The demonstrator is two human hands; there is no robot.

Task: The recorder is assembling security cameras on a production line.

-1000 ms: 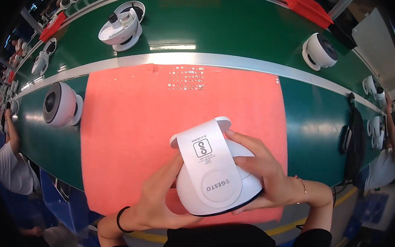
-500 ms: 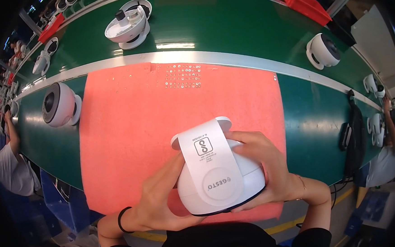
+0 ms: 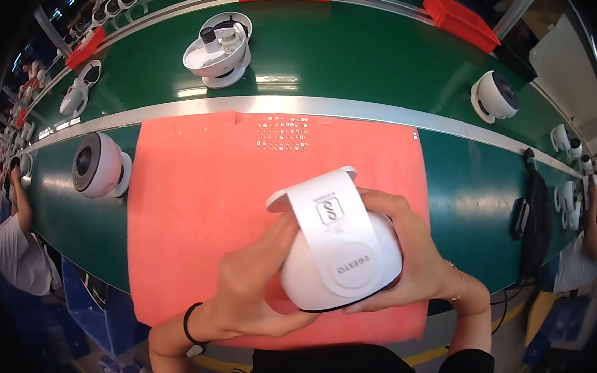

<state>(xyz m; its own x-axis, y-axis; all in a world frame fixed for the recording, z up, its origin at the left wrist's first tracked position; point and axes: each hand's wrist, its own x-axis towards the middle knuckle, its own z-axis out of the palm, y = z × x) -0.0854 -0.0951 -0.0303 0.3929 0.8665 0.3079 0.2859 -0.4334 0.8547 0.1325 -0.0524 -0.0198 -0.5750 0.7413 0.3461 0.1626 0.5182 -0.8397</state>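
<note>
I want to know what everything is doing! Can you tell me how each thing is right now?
White round fan: held above the mat, back side up.
Left hand: gripping the fan's left side.
Right hand: gripping the fan's right side.
Orange mat: lying flat.
Finished fan: lying on its side.
Open fan: uncovered, insides showing.

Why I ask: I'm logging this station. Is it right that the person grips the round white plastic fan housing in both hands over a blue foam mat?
Not quite: the head view shows the foam mat is salmon red, not blue. The left hand and right hand do grip the round white plastic fan housing over it.
</note>
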